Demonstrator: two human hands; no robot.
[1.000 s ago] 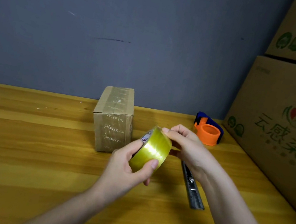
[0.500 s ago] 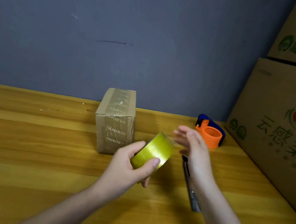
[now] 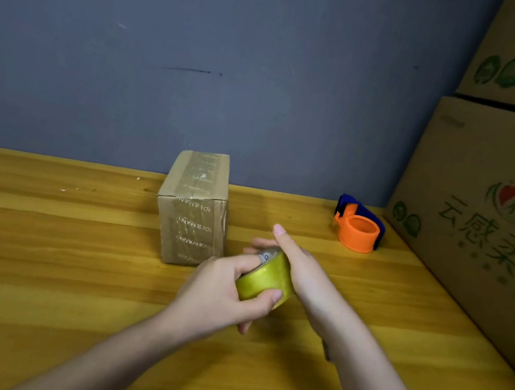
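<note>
A roll of yellow-clear packing tape (image 3: 264, 280) is held above the wooden table (image 3: 36, 261), tilted. My left hand (image 3: 216, 296) grips it from the left, with the forefinger over the top edge and the thumb on the near band. My right hand (image 3: 301, 269) lies against the roll's right side. Its forefinger points straight up and away, and its other fingers curl round the far face. A small taped cardboard box (image 3: 194, 215) stands just behind and left of the roll.
An orange and blue tape dispenser (image 3: 358, 231) sits at the back right. Large printed cartons (image 3: 486, 231) are stacked along the right edge. A dark metal tool (image 3: 326, 352) is mostly hidden under my right forearm. A grey wall closes the back.
My right hand let go of the roll's top, drew away with its fingers spread, then came back against the roll's right side. My left hand kept its hold and lowered the roll slightly.
</note>
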